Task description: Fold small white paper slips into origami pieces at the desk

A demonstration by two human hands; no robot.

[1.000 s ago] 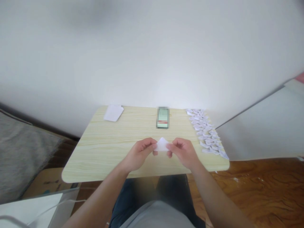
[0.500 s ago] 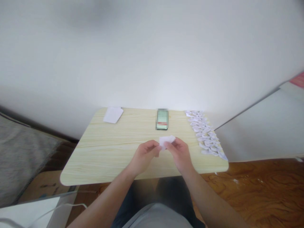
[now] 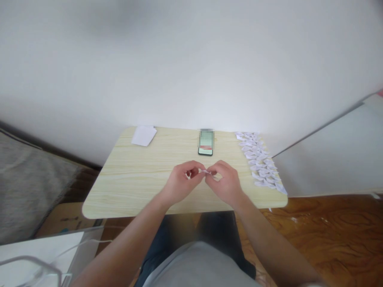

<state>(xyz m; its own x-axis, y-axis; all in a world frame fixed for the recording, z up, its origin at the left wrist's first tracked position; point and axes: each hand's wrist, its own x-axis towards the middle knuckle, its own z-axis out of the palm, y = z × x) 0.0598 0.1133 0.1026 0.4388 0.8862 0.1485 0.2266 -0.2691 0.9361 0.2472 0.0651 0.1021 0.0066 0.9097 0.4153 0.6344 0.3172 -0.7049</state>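
Note:
A small folded white paper is pinched between my two hands above the front middle of the table, seen nearly edge-on. My left hand grips its left end between thumb and fingers. On the other end, the thumb and fingers of my right hand are closed; they cover most of the paper. Just beyond my hands lies a phone with its screen lit. Rows of folded white paper pieces run down the table's right side. At the far left corner rests a stack of white paper sheets.
The pale wooden table stands against a white wall. A grey cloth hangs at the left. A white surface with a cable is at the lower left, near a cardboard box. Wooden floor shows at right.
The folded paper has turned from showing its flat face to nearly edge-on. My fingertips have come closer together around it. The whole view has shifted slightly.

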